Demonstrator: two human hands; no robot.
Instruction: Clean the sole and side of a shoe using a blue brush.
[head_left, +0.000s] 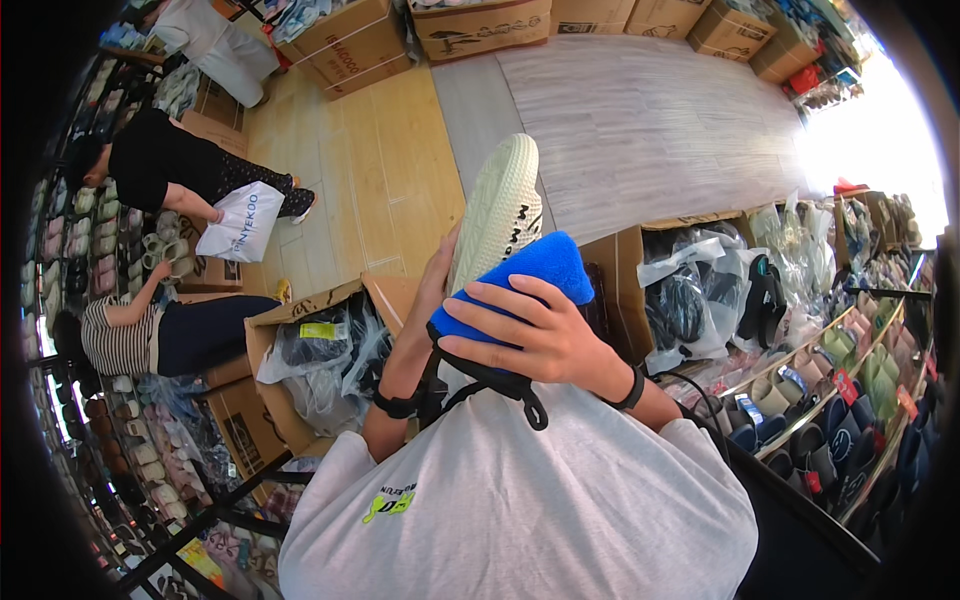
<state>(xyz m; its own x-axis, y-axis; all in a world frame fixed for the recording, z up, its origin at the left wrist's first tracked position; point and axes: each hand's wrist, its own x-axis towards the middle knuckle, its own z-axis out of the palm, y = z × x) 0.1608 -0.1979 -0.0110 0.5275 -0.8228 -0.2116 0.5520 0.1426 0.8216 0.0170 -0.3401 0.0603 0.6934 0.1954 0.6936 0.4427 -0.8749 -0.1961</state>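
Observation:
A cream shoe (491, 217) with a textured surface and black lettering is held up in front of my chest, toe pointing away from me. My left hand (427, 300) grips it along its left side; some of those fingers are hidden behind the shoe. Pressed over the heel end is a blue plush cloth (517, 292) with black edging and a black hanging loop. My right hand (525, 330) lies across this cloth with its fingers spread and curled around it. Cloth and hand cover the rear of the shoe.
Open cartons of bagged footwear stand at left (322, 375) and right (690, 292). Slippers fill a sloping rack (810, 412) on the right. Two people (180, 165) (127, 337) lean toward the left shelves; another person (217, 52) stands farther back. More cartons (480, 34) line the far floor.

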